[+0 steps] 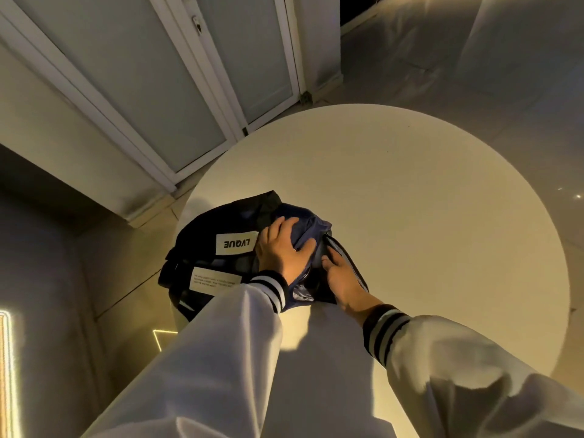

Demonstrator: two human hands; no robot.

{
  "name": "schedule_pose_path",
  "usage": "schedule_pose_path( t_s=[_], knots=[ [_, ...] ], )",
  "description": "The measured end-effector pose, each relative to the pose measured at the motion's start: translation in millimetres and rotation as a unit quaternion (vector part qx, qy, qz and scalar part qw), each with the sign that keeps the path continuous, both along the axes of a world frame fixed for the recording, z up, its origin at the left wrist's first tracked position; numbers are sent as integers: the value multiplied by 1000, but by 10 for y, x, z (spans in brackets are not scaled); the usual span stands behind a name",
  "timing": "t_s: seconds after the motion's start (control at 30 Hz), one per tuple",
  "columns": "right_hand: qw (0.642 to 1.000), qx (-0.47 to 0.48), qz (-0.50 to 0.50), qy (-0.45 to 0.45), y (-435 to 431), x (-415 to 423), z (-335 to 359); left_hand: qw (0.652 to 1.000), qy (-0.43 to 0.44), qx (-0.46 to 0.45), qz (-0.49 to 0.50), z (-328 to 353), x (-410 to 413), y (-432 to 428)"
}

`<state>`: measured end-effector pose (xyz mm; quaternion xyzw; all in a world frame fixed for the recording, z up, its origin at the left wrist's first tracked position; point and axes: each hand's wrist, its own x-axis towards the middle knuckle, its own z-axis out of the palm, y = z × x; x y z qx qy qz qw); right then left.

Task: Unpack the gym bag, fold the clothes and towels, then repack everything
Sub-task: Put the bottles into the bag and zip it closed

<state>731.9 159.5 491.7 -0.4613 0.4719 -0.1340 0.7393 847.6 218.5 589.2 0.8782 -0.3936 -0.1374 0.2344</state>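
Item 1. Table (410, 184): round, white top, lit warm from one side.

Item 2. Gym bag (202, 235): black, lying at the table's 8 o'clock edge, its left end hanging past the rim. It has two white labels: one (236, 242) with dark letters that read upside down to me, and another (213, 281) at 7 o'clock of the first, with fine print too small to read. The bag's mouth gapes at its 3 o'clock end, where a zip edge (344, 257) shows.

Item 3. Blue cloth (311, 224): bunched in the bag's mouth, partly inside and partly above the rim.

Item 4. My left hand (281, 248): on top of the blue cloth, fingers spread and curled over the bundle, thumb closed against its near side, so it grips the cloth.

Item 5. My right hand (341, 279): at 4 o'clock of the left hand, lying along the zip edge at the bag's mouth. Its fingertips are lost in dark fabric, so I cannot tell whether it holds the rim or only rests there.

Item 6. Sleeves (221, 343): white, with black cuffs banded in white.

Item 7. Doors (142, 90): pale and panelled, at 11 o'clock beyond the table.
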Motion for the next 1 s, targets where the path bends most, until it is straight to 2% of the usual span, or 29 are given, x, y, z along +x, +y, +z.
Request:
schedule_pose_path(
  t_s=[0.07, 0.23, 0.33, 0.43, 0.53, 0.67, 0.8, 0.87, 0.93, 1.0],
  knots=[
    [998, 53, -13, -32, -59, 89, -42, 999, 5, 40, -21, -125, 53, -101],
    [981, 176, -44, -64, -148, 189, 48, 997, 31, -52, -44, -225, 155, -120],
    [979, 188, -54, -55, -190, 241, 13, 997, 66, 2, -26, -163, 146, -121],
    [978, 188, -60, -69, -181, 345, -28, 996, 54, 55, -39, -114, 148, -110],
    [975, 187, -86, -78, -170, 459, 14, 994, 65, 47, -68, -59, 138, -85],
    [977, 187, -73, -76, -199, 480, -61, 994, 85, 33, -55, -119, 125, -41],
    [982, 149, -56, -101, -97, 254, 94, 995, 92, -2, -38, -264, 71, -38],
    [992, 90, -39, -77, -16, 124, 161, 998, 53, -14, -31, -286, 37, 16],
    [999, 8, -23, -37, 75, -8, 164, 999, -23, -25, 2, -287, -19, 127],
    [999, -34, -17, -28, 180, -113, 192, 998, -35, -37, 36, -284, -86, 260]
  ],
)
